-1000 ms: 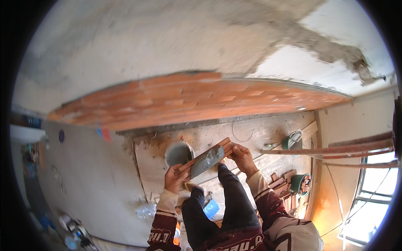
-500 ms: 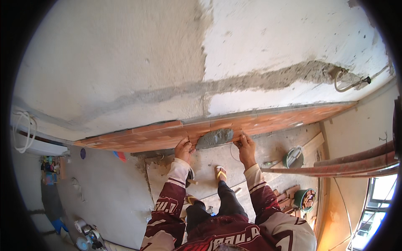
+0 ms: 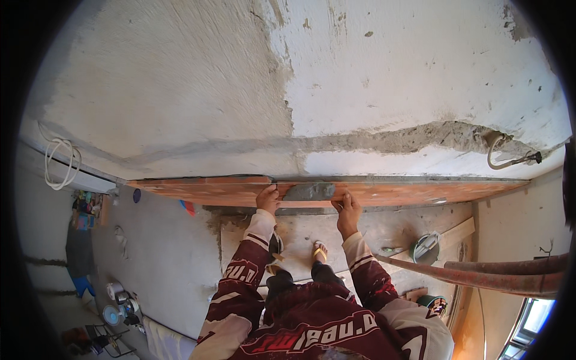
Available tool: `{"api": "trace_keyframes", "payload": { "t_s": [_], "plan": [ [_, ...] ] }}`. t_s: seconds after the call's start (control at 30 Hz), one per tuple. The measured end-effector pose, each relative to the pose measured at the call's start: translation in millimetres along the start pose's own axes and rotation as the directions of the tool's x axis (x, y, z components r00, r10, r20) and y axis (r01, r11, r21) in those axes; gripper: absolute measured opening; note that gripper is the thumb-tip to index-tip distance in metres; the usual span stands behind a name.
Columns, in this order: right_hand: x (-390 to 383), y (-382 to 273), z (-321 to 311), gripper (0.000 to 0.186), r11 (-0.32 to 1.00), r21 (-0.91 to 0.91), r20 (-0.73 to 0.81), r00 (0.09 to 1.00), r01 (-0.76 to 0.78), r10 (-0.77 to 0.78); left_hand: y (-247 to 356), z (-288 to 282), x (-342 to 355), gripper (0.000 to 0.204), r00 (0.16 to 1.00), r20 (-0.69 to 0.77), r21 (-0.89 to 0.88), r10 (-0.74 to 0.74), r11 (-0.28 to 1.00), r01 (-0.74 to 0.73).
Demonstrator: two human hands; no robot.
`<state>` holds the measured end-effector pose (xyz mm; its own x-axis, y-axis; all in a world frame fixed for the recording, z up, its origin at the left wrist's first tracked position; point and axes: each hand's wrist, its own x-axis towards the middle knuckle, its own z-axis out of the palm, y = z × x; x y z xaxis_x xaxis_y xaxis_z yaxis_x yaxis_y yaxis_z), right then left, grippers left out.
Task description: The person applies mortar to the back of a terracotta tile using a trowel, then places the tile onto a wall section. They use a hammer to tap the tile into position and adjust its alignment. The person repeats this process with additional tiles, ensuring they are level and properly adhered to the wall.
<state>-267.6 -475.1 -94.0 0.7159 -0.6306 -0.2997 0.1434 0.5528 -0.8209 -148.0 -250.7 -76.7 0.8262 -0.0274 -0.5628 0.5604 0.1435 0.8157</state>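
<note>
My left hand [image 3: 268, 199] and my right hand [image 3: 348, 213] are level with each other before the wall, fingers pinched at the two ends of a thin orange-red brick tile [image 3: 339, 193]. A thick grey layer of mortar [image 3: 309, 192] covers most of its face between my hands. Close behind it are the rows of similar brick tiles [image 3: 408, 191] on the lower wall. My left fingertips are near the right end of the uppermost tile row [image 3: 231, 179]. The exact contact between the held tile and the wall is hidden.
A taut line [image 3: 384, 182] runs along the tile tops. Right of me are a bucket with tools [image 3: 425, 249], a bucket of reddish pieces [image 3: 433, 304] and reddish poles [image 3: 480, 277]. A cable [image 3: 495, 153] juts from the plastered wall [image 3: 372, 72]. A coiled white cable [image 3: 62, 162] hangs left.
My hands have brought the mortar-covered tile up and closer to the top edge of the tiled rows. The view has tilted, and both hands keep their grip.
</note>
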Motion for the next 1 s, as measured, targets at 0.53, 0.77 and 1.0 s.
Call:
{"api": "trace_keyframes", "payload": {
  "t_s": [0.53,0.77,1.0],
  "plan": [
    [2.3,-8.4,15.8,0.029,0.999,-0.05,-0.09,0.996,-0.008,0.003,54.5,8.5,-44.9,0.027,0.545,0.377,0.865,0.749,-0.075,-0.496],
    [0.4,-13.4,15.3,0.028,0.988,-0.157,-0.028,1.0,-0.005,0.001,75.2,-2.3,-25.3,0.015,0.573,0.575,0.817,0.583,-0.378,-0.436],
    [1.0,-11.5,26.7,0.035,0.986,-0.165,-0.071,0.997,0.002,-0.014,87.9,-11.6,-26.8,0.008,0.468,0.637,0.734,0.612,-0.294,-0.613]
  ]
}}
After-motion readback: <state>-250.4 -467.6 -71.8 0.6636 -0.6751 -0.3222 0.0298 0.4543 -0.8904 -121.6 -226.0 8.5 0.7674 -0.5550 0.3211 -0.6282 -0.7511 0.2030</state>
